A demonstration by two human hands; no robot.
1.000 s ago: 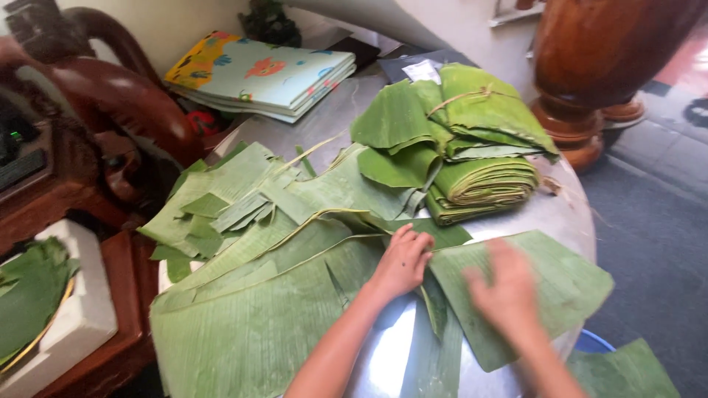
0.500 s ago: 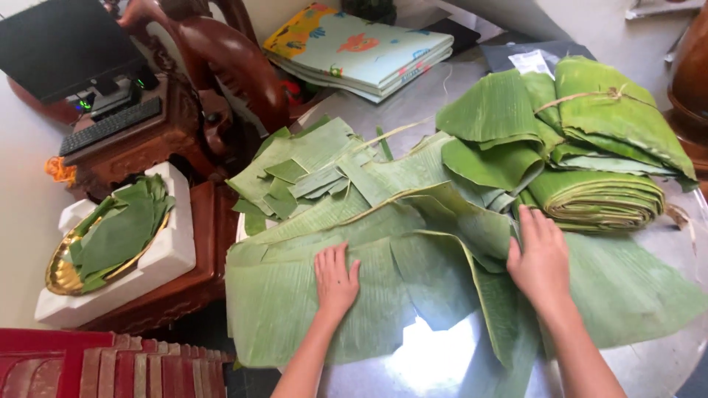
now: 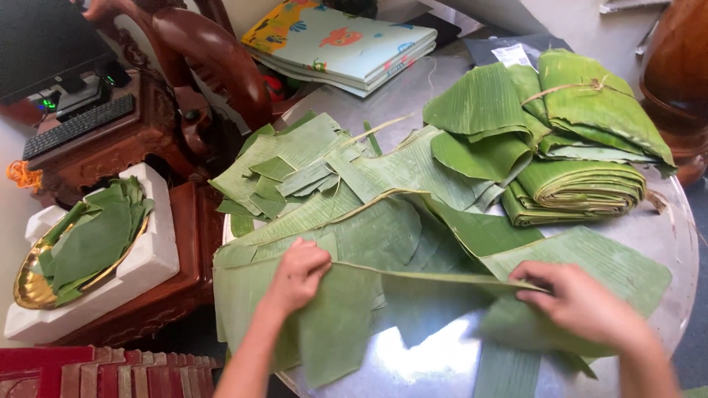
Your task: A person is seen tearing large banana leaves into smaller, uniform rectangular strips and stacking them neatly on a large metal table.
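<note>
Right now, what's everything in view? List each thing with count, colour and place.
large banana leaf: one, green, spread across table front
cut leaf pieces: a heap, green, table left
folded leaf bundles: several, green, one tied with string, table right rear
round metal table: one, silver, centre
gold dish of leaves: one, in a white foam tray, left
folded play mat: one, pale blue, rear
keyboard: one, black, far left
carved wooden furniture: dark brown, left
left hand: pressing on the large leaf
right hand: fingers pinching the leaf's edge
</note>
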